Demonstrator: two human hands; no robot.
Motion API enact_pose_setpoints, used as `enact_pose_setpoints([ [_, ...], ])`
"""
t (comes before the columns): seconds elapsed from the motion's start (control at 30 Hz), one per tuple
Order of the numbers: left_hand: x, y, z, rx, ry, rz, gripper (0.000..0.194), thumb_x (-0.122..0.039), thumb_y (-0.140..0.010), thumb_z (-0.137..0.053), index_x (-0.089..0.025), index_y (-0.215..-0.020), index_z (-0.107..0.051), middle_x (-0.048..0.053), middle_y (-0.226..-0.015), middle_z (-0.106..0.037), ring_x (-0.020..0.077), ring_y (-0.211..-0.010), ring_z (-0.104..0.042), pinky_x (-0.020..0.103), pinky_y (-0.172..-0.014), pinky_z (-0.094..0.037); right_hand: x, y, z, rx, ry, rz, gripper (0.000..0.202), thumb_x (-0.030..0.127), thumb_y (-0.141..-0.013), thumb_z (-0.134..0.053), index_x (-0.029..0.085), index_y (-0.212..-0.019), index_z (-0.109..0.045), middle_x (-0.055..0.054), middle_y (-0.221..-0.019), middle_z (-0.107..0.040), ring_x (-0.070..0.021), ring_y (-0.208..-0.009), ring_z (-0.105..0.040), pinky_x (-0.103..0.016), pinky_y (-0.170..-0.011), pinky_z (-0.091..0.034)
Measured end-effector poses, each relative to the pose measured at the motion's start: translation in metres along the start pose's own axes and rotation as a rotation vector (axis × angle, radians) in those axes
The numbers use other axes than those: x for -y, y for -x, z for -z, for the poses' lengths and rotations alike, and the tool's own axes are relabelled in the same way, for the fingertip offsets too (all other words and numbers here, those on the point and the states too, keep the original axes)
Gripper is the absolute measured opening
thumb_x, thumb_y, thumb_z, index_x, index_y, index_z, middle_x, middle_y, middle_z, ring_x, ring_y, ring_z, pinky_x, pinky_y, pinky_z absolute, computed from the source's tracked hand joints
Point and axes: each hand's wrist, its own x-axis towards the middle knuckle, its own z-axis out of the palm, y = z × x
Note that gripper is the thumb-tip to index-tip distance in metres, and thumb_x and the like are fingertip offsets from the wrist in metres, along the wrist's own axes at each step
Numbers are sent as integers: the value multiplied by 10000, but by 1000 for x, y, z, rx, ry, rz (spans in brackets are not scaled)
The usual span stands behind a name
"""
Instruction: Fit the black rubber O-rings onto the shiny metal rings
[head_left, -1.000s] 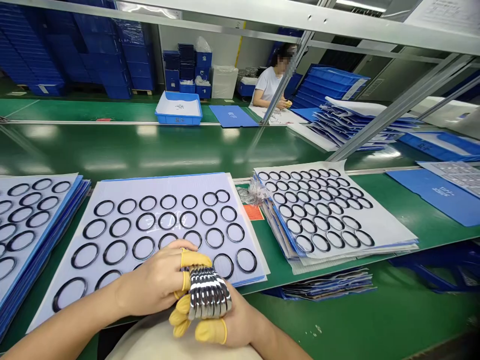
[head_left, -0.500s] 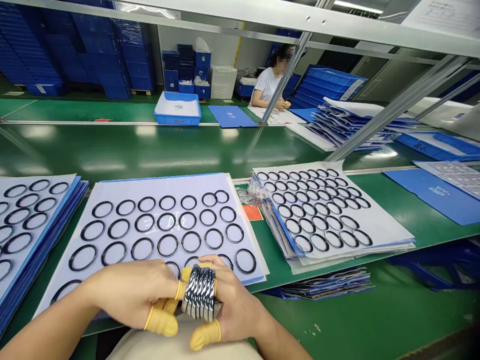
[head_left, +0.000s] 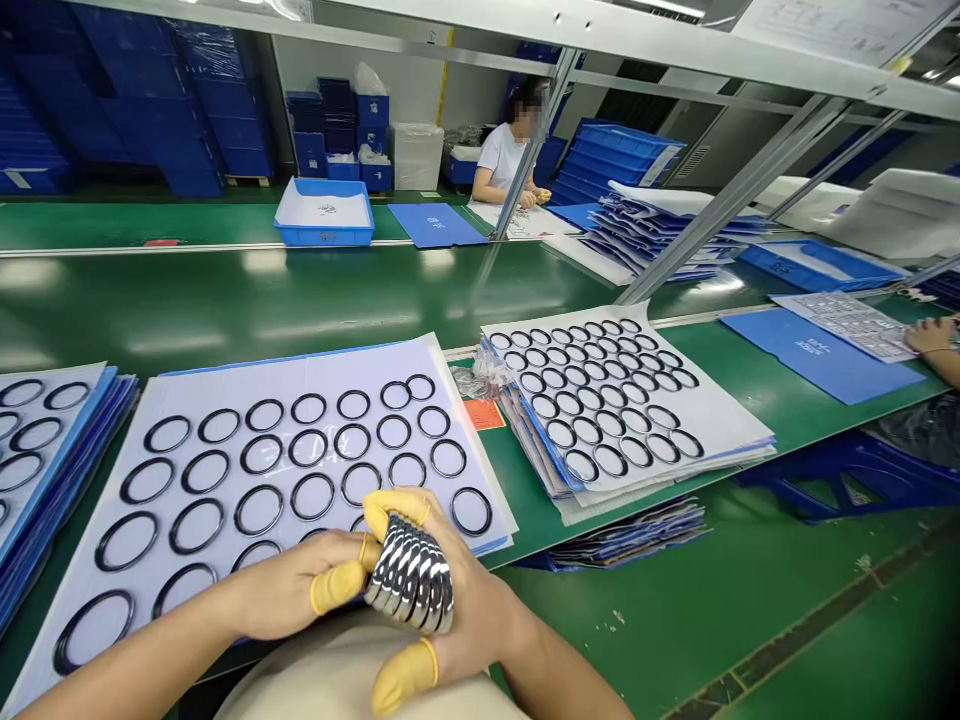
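Note:
My right hand (head_left: 472, 600) holds a row of several glossy black-and-silver rings (head_left: 412, 575) stacked side by side. Its index finger, in a yellow finger cot, curls over the top of the stack, and the thumb stands off below. My left hand (head_left: 300, 590) is at the left edge of these rings, its cot-covered thumb and index finger apart; its other fingers are partly hidden. Beneath and beyond both hands, a white sheet (head_left: 225, 390) bears rows of single rings laid flat, two of them overlapping at the far right corner. The nearest rings are partly covered by my hands.
A stack of sheets (head_left: 720, 430) at right carries closely set rings; another ring-covered stack (head_left: 60, 450) is at left. A crumpled plastic bag (head_left: 480, 375) and an orange card (head_left: 484, 414) lie between. Across the green bench a person (head_left: 502, 160) sits. Another person's hand (head_left: 930, 335) shows at far right.
My view has shifted right. The ring stack has tilted in my right hand, whose index finger now arches over it. My left thumb has risen closer to its index finger.

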Motion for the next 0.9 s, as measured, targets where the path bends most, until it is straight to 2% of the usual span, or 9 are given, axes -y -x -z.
enact_pose_setpoints([
  [0.1, 5, -1, -2, -76, 121, 82, 480, -541, -898, -497, -120, -758, -681, 47, -768, -624, 162, -733, -529, 276, -763, -470, 0, 1, -3, -6, 76, 51, 901, 659, -648, -712, 233, -1325, -296, -84, -1096, -461, -253, -1015, -477, -418, -949, -384],
  [0.2, 7, -2, -3, -101, 184, 164, 371, -468, -852, -614, -124, -734, -692, 27, -738, -618, 140, -683, -515, 256, -716, -472, -3, 4, -7, -15, 139, 105, 941, 660, -660, -697, 235, -1365, -242, -110, -1156, -449, -263, -1012, -491, -445, -969, -357],
  [0.4, 3, -4, -6, -142, 208, 173, 294, -411, -808, -689, -132, -719, -705, 13, -689, -627, 124, -649, -531, 234, -673, -475, -8, 6, -11, -7, 151, 143, 875, 629, -641, -731, 258, -1327, -333, -102, -1195, -438, -269, -1056, -497, -431, -989, -350],
  [0.57, 6, 1, -10, -318, -44, 13, 265, -329, -822, -688, -133, -645, -673, 40, -713, -650, 133, -651, -569, 221, -622, -487, -11, 11, -20, 52, -44, -93, 1080, 656, -580, -752, 223, -1415, -220, -142, -1292, -476, -286, -1154, -495, -445, -1043, -351],
  [0.63, 7, 5, -8, -371, -230, -116, 213, -299, -862, -647, -157, -712, -699, 64, -804, -688, 155, -728, -611, 238, -668, -507, -11, 13, -23, 72, -130, -141, 1166, 656, -574, -757, 196, -1457, -149, -163, -1347, -465, -294, -1228, -462, -457, -1085, -314],
  [0.7, 6, 9, -4, -390, -424, -275, 169, -293, -908, -586, -198, -860, -718, 78, -903, -712, 176, -819, -633, 274, -742, -514, -9, 13, -24, 59, -245, -150, 1147, 626, -612, -756, 173, -1470, -144, -184, -1419, -406, -299, -1294, -419, -461, -1104, -295],
  [0.77, 4, 12, 0, -394, -598, -408, 184, -284, -943, -528, -225, -987, -696, 77, -945, -721, 181, -861, -641, 316, -818, -501, -5, 12, -23, 43, -359, -162, 1015, 585, -666, -743, 161, -1448, -253, -182, -1441, -396, -295, -1298, -431, -448, -1092, -325],
  [0.83, 2, 13, 3, -408, -737, -470, 196, -238, -961, -489, -226, -1032, -670, 71, -948, -726, 168, -843, -652, 346, -876, -483, -3, 10, -22, 93, -454, -186, 770, 563, -716, -713, 164, -1331, -477, -148, -1340, -531, -268, -1202, -536, -401, -1033, -410],
  [0.9, 0, 13, 4, -427, -841, -482, 198, -184, -959, -473, -226, -997, -662, 58, -929, -730, 152, -803, -655, 355, -898, -476, -3, 10, -22, 195, -562, -206, 598, 575, -729, -693, 159, -1154, -638, -113, -1140, -673, -232, -1040, -641, -347, -945, -489],
])
